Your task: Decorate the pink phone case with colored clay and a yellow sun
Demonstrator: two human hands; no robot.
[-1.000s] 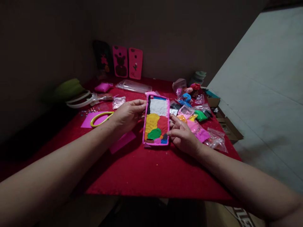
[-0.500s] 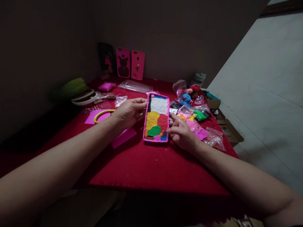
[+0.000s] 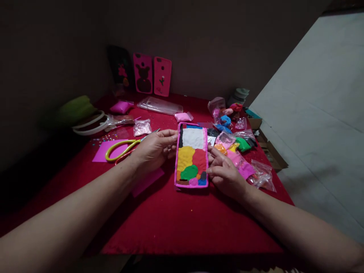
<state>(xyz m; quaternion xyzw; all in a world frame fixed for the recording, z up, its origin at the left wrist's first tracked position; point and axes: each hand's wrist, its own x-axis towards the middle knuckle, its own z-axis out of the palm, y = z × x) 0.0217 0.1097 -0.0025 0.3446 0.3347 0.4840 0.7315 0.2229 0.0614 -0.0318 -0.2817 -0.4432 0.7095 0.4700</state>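
A phone case (image 3: 186, 155) covered with patches of coloured clay is held upright above the red table. Its pink clay rim frames white, yellow, red, green, blue and other patches. My left hand (image 3: 159, 148) pinches the upper left edge between thumb and fingers. On the lower right edge, my right hand (image 3: 224, 170) grips the case, some fingers tucked behind it. Yellow-handled scissors (image 3: 121, 148) lie beneath and beside my left wrist, over a pink paper sheet (image 3: 99, 151).
Pink decorated phone cases (image 3: 143, 74) lean on the back wall. Clear cases (image 3: 160, 105) lie before them. Several clay packets (image 3: 242, 144) spread at right, beside cardboard boxes (image 3: 271, 149). At left are a white headband-like ring (image 3: 88, 131) and green bundle (image 3: 76, 108).
The view has shifted, so the table's front edge and the held case sit lower in the picture. More of the scissors shows. Both hands keep their hold on the case.
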